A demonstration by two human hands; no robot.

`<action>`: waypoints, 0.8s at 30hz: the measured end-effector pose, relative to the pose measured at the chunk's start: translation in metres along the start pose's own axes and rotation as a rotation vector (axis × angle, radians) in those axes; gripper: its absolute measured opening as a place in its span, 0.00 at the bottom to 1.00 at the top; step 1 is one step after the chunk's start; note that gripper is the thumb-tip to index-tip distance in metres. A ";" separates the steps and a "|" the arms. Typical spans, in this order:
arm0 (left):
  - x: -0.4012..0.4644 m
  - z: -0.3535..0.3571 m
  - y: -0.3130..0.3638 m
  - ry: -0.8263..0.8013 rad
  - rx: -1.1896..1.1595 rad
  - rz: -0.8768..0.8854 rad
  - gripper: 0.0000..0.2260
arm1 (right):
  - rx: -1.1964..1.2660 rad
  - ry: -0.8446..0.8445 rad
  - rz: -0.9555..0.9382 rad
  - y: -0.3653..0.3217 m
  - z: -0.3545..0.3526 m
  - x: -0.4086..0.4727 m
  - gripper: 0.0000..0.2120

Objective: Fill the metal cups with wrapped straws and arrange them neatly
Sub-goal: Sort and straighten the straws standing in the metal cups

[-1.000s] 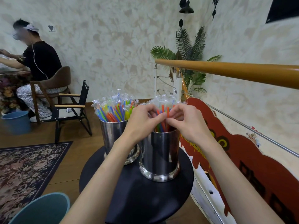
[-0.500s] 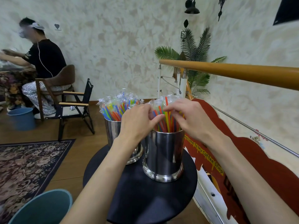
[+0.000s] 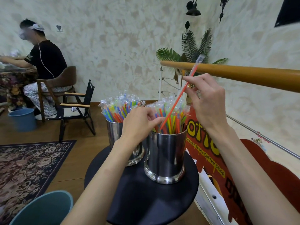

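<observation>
Soft, even indoor light fills the room, with only faint shadows on the black worktop (image 3: 162,200). The near cup (image 3: 165,153) carries bright reflected streaks on its polished wall. Wide-angle bending bows the handrail (image 3: 243,73) and stretches the edges; the seated person (image 3: 43,60) is slightly blurred.

We read "Welcome To My Coffee Shop" in yellow letters running down the red sign (image 3: 209,158) to our right. Above that line stood big yellow letters, partly hidden by our right arm, which we could not make out. Farther down, dark characters were unreadable.
</observation>
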State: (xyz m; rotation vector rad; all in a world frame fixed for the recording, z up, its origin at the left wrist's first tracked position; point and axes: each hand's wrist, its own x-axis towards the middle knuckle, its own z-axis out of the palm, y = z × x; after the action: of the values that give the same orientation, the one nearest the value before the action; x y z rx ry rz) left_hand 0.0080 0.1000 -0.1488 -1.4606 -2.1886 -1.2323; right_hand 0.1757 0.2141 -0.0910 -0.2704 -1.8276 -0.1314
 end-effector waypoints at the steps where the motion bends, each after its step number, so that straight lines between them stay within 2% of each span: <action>1: 0.000 0.000 0.000 -0.002 -0.027 -0.015 0.18 | -0.007 0.020 0.019 0.001 0.000 0.000 0.13; 4: 0.000 -0.002 0.000 0.000 -0.040 -0.036 0.19 | -0.010 0.060 0.083 0.005 -0.002 0.002 0.12; 7: -0.002 -0.004 0.003 0.039 -0.008 -0.015 0.17 | 0.079 0.005 0.150 0.002 -0.001 0.001 0.10; 11: -0.004 -0.005 0.008 0.076 -0.042 -0.009 0.20 | 0.348 -0.152 0.334 -0.008 0.005 -0.004 0.08; 15: -0.004 -0.007 0.011 0.075 -0.116 -0.036 0.19 | 0.531 -0.395 0.450 -0.016 0.012 -0.010 0.08; 20: -0.004 -0.012 0.017 0.079 -0.210 -0.031 0.20 | 0.440 -0.534 0.433 -0.022 0.017 -0.017 0.09; 24: -0.002 -0.018 0.028 0.110 -0.383 0.010 0.15 | 0.339 -0.619 0.365 -0.023 0.017 -0.016 0.14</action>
State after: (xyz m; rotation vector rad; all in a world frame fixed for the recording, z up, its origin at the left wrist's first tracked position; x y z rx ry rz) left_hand 0.0279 0.0896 -0.1246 -1.4879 -1.9459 -1.7569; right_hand 0.1579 0.1939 -0.1098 -0.4302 -2.3281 0.5707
